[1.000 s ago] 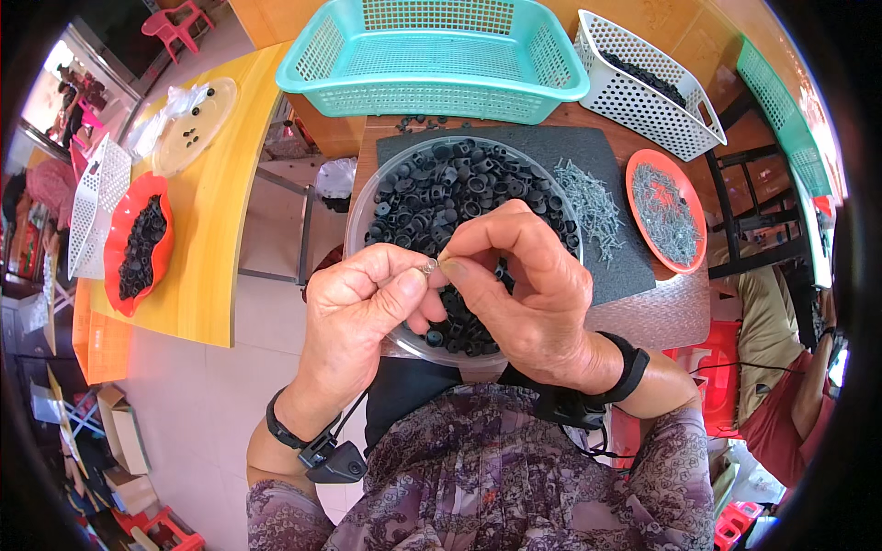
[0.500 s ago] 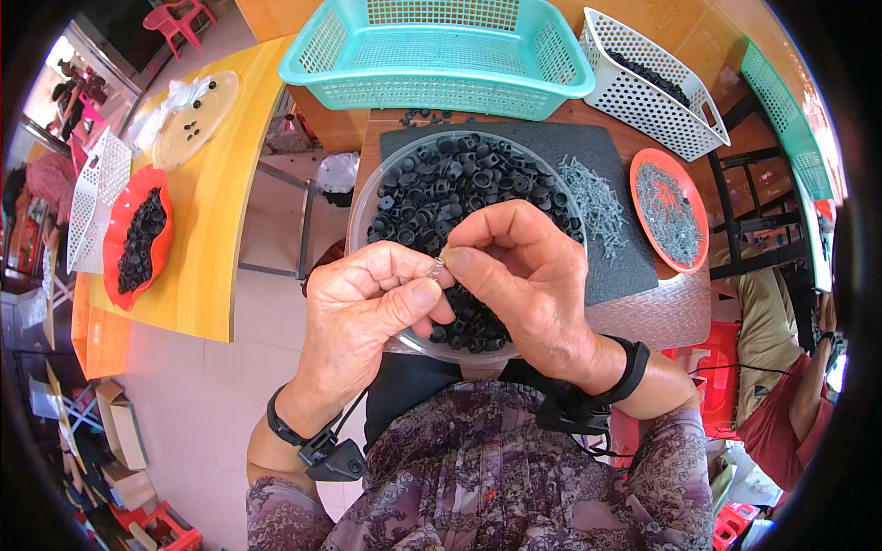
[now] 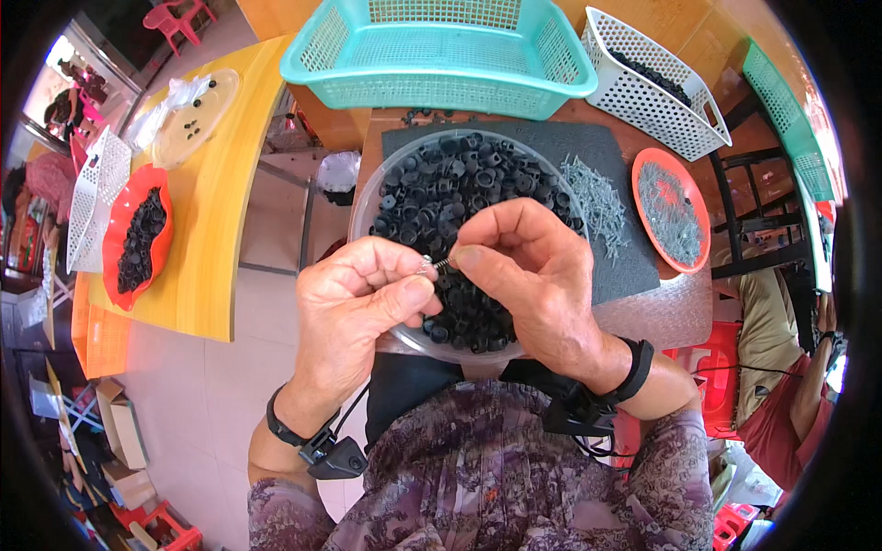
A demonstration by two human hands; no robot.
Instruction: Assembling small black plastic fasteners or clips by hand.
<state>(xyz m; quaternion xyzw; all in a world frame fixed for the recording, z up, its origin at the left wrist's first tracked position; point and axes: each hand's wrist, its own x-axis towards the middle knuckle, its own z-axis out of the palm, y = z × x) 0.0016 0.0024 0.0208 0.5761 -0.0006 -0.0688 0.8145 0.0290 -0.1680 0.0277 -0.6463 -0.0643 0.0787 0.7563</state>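
Note:
Above a round tub (image 3: pixel 360 220) of small black caps (image 3: pixel 459 170), my two hands meet with their fingertips nearly touching. My right hand (image 3: pixel 533 289) pinches one end of a thin ribbed metal piece (image 3: pixel 442 264); whether it is a spring or a screw I cannot tell. Its other end reaches the fingertips of my left hand (image 3: pixel 354 298), which is closed with thumb against forefinger. Shiny metal (image 3: pixel 424 266) shows at the left fingertips, partly hidden. To the right lies a heap of thin silver metal pieces (image 3: pixel 597 207) on a dark mat (image 3: pixel 634 271).
Behind the tub stands a turquoise basket (image 3: pixel 441 92), beside a white perforated basket (image 3: pixel 643 101) with black parts. An orange-red plate (image 3: pixel 703 216) holds more metal pieces. On the yellow table (image 3: pixel 207 220) at left sits a red dish (image 3: pixel 115 230) of black parts. A person's arm (image 3: pixel 813 390) shows at right.
My hands have drawn slightly apart, the left one moving a little left. More of the ribbed metal piece now shows between the fingertips.

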